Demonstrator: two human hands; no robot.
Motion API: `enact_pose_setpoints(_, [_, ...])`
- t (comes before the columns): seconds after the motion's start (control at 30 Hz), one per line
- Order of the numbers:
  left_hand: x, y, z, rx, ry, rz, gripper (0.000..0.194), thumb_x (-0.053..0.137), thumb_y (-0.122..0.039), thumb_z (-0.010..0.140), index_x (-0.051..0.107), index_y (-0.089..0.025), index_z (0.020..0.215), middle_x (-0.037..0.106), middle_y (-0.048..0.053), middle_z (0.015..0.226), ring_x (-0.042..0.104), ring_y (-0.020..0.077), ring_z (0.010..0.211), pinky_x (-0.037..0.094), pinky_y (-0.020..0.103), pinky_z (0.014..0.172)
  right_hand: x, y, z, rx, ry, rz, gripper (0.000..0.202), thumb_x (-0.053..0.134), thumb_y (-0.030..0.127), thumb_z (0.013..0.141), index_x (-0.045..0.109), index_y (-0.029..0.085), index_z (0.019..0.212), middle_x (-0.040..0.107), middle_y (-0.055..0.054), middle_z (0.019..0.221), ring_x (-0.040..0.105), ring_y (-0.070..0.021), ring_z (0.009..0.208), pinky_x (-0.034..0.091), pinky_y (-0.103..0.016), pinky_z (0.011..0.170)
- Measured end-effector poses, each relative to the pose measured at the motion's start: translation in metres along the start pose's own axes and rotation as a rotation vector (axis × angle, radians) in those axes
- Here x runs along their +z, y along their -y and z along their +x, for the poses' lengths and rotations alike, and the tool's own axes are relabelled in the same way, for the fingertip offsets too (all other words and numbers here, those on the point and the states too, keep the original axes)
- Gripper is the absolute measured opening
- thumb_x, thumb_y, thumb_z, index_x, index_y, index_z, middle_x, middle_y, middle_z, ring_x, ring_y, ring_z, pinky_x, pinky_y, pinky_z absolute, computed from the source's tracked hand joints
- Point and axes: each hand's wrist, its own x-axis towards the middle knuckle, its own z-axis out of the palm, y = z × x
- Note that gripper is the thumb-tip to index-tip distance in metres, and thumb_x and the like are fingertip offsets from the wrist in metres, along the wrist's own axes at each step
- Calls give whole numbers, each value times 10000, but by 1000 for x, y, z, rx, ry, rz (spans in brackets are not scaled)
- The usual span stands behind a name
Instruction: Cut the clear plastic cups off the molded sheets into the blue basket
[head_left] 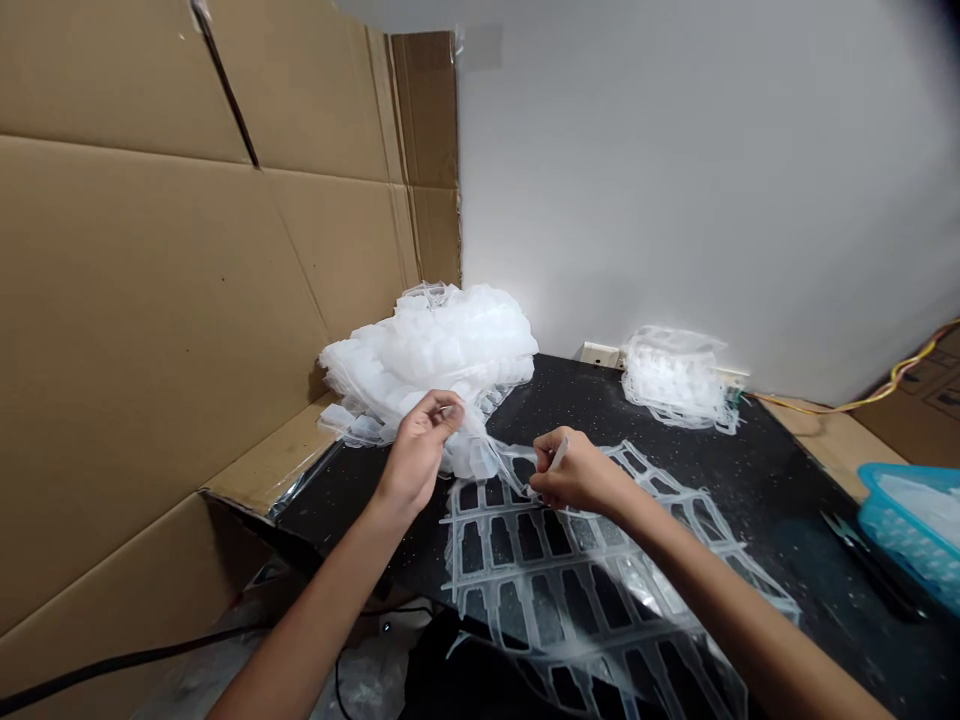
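A translucent plastic sheet point(517, 583) with rows of tapered cut-out openings lies across the black tabletop in front of me. My left hand point(420, 445) is closed, thumb against fingers, pinching a thin strip of clear plastic point(480, 432) beside the heap. To its right, my right hand point(574, 472) is closed at the sheet's far edge. A slim white piece point(560, 452) sticks up from its fist; whether it is a tool or plastic I cannot tell. Behind my left hand rises a large pile of frosted white plastic pieces point(450, 335).
A smaller stack of white plastic sheets point(671, 375) sits at the back near a wall socket point(600, 354). On the right are a blue basket point(892, 520) and dark-handled pliers or cutters point(874, 565). Cardboard point(187, 280) walls the left side. A yellow-red cable point(892, 385) runs at right.
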Motion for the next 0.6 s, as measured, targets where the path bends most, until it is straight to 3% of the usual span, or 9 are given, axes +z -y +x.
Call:
enact_pose_setpoints(0.07, [-10,-6,11,36,-158,-169,317,821,-411,749,614,-207,878,568,-11,868,538,116,791,460,222,773,0,0,1,-1,1,-2,248,572,37,624,414,216,556,560,33,424,606,-137,437,328,-179,401])
enact_pose_setpoints(0.13, [-20,-20,16,252,-262,-142,301,813,-412,776,612,-226,903,578,-13,924,556,114,866,461,218,847,0,1,1,-19,2,-4,228,574,41,619,435,212,560,566,33,433,599,-130,438,325,-175,400])
enact_pose_setpoints(0.2, [-27,-37,12,510,-276,57,176,757,-330,858,634,-225,926,600,5,989,569,125,981,443,228,933,0,3,1,-47,20,-1,203,581,54,625,460,209,576,579,34,448,598,-126,442,329,-173,402])
enact_pose_setpoints(0.27, [-30,-49,0,635,-116,393,33,671,-230,931,650,-224,954,604,20,1039,574,133,1043,438,240,966,-1,6,1,-72,42,5,188,585,66,631,472,210,589,594,32,463,605,-129,448,332,-173,400])
enact_pose_setpoints(0.37, [-27,-51,-25,656,244,796,141,583,-107,959,648,-223,1005,571,36,1105,578,137,1053,469,247,936,-1,12,-1,-96,56,26,168,578,83,648,479,213,608,620,25,489,629,-142,467,350,-175,395])
enact_pose_setpoints(0.43, [-22,-45,-37,675,390,916,200,549,-58,959,634,-215,1048,553,50,1133,568,150,1081,478,264,946,-1,15,-1,-111,44,46,153,581,95,662,490,213,626,639,21,515,644,-145,487,365,-174,400])
enact_pose_setpoints(0.5, [-17,-41,-43,688,408,935,219,540,-38,957,619,-210,1068,543,58,1145,557,157,1100,479,273,959,0,17,2,-123,11,69,150,590,99,674,495,213,646,655,19,543,649,-142,499,374,-173,405])
enact_pose_setpoints(0.6, [-15,-44,-45,671,345,888,207,541,-35,958,607,-213,1041,526,47,1136,555,135,1073,483,238,932,1,13,10,-108,-50,110,164,586,90,704,484,214,667,673,13,566,656,-140,502,406,-176,416])
